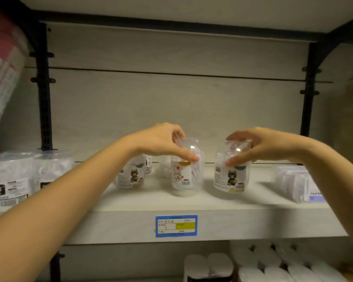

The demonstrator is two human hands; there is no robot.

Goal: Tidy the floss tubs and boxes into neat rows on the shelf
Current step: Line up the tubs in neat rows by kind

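The left hand (161, 142) is gripping the white-cat tub (186, 178), the right hand (259, 145) the dark-cat tub (230, 177). A third tub (130, 177) is standing partly behind the left forearm.

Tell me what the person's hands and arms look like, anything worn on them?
The left hand and right hand are bare: no gloves, no rings in view. The left forearm and right forearm are bare too, with no sleeve, watch or bracelet showing.
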